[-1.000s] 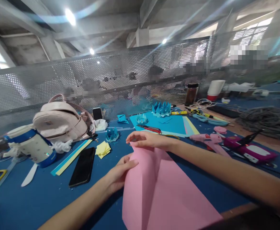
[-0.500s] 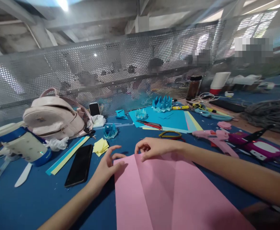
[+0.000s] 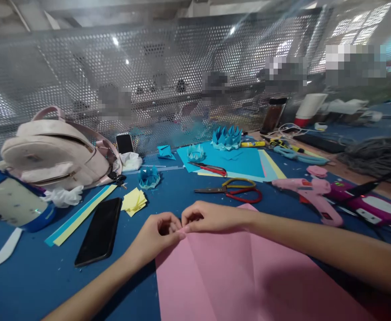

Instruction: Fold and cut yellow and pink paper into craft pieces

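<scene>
A large pink paper sheet (image 3: 235, 281) lies flat on the blue table (image 3: 48, 285), with crease lines running down it. My left hand (image 3: 155, 234) and my right hand (image 3: 208, 216) meet at the sheet's far edge, fingertips pinching the paper close together. Both forearms reach in from the near side, the right one lying across the sheet's right part.
A black phone (image 3: 99, 232) and yellow paper squares (image 3: 133, 201) lie to the left. Red-and-yellow scissors (image 3: 235, 191), a pink glue gun (image 3: 310, 191), blue folded paper shapes (image 3: 227, 137), a pink backpack (image 3: 55, 151) and a perforated metal screen (image 3: 168, 67) stand beyond.
The folded pink sheet has been opened out flat. My hands have come together at its far edge, and the view has tilted downward.
</scene>
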### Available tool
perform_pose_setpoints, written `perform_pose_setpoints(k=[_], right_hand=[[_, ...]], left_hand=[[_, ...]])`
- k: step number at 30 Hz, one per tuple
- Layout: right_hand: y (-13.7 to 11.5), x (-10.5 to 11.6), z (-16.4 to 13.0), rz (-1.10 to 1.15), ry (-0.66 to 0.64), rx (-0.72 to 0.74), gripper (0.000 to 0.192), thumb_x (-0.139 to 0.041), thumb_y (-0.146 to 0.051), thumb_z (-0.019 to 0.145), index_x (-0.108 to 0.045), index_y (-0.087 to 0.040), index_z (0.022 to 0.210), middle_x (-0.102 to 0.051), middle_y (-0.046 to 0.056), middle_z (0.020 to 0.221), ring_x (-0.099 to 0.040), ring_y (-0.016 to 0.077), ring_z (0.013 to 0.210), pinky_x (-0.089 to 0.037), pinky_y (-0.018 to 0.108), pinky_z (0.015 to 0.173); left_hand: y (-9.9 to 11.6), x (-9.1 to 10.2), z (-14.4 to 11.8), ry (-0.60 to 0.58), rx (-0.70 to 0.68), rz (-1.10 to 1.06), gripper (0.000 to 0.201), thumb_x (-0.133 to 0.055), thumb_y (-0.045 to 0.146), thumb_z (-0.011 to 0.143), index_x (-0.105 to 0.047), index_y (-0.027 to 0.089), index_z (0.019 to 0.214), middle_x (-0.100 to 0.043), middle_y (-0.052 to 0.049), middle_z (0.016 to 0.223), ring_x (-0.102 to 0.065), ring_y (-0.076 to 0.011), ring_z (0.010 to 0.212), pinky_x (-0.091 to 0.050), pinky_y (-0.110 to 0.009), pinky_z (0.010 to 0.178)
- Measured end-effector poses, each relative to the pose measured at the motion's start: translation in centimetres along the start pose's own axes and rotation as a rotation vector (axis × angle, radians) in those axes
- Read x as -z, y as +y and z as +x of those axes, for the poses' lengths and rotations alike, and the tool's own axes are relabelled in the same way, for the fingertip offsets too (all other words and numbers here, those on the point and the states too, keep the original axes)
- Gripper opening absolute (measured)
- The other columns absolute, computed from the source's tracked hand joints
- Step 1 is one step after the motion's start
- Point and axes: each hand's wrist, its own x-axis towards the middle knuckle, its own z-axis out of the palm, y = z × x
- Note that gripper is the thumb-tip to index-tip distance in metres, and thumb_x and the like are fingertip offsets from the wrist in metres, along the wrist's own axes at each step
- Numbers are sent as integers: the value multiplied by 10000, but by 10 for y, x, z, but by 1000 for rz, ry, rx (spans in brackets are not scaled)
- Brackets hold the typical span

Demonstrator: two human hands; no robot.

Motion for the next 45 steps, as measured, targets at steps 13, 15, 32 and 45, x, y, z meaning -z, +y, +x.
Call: perform_pose_setpoints(k=[13, 15, 32, 45], right_hand=[[21, -13, 0, -10, 114, 54, 222, -599, -371, 887, -649, -158, 850, -610, -14, 789, -498, 109, 713, -350, 216, 631], [22, -14, -1, -8, 127, 58, 223, -604, -374, 883, -651, -159, 846, -602, -15, 772, -491, 108, 697, -349, 216, 622], [9, -11, -8, 45, 70, 23, 160, -613, -279, 864, -653, -129, 822, -571, -26, 716, -461, 84, 647, -342, 198, 585], [9, -10, -9, 56, 79, 30, 208, -627, -331, 857, -664, -129, 826, -582, -11, 725, -479, 101, 656, -349, 212, 598]], left_hand=[[-3, -9, -10, 141, -6, 19, 211, -664, 355, 821, -657, 147, 789, -563, 9, 679, -480, -118, 641, -351, -205, 578], [-4, -10, -10, 152, -6, 14, 211, -682, 355, 810, -667, 146, 786, -575, 5, 673, -486, -118, 636, -354, -206, 578], [-1, -14, -9, 167, 96, -84, 243, -727, 356, 717, -696, 125, 783, -549, 25, 579, -453, -90, 541, -324, -205, 541], [0, -12, -10, 133, 79, -84, 248, -721, 358, 735, -681, 139, 843, -593, 14, 627, -500, -112, 573, -357, -217, 565]])
